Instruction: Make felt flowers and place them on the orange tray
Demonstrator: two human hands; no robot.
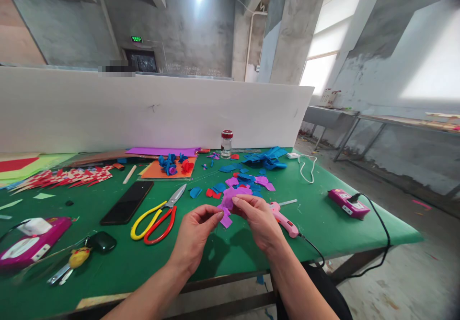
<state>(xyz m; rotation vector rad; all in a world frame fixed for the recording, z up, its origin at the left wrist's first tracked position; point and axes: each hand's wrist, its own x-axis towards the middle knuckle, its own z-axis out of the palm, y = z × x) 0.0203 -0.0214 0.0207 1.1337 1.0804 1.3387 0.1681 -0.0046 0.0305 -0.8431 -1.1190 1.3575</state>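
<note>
- Currently both hands meet over the near middle of the green table (pixel 323 224), at about 6 o'clock in view.
- Left hand (pixel 194 236): fingertips pinched together on the lower edge of a purple felt piece (pixel 230 204).
- Right hand (pixel 260 222): thumb and fingers clamped on the same purple felt piece from the right side; piece held just above the table.
- Pink glue gun (pixel 285 220) lies just beside right hand at 3 o'clock, black cord trailing off the table edge.
- Yellow-and-red scissors (pixel 160 214) at 9 o'clock of left hand, lying flat, blades shut.
- Black phone (pixel 126 202) further out at 9 o'clock.
- Loose blue, red and purple felt scraps (pixel 244 178) at 12 o'clock; small glass jar (pixel 226 143) behind them.
- Blue and red felt roses (pixel 174 164) on orange sheet at 11 o'clock.
- Pink power strip (pixel 348 203) well apart at 3 o'clock.
</note>
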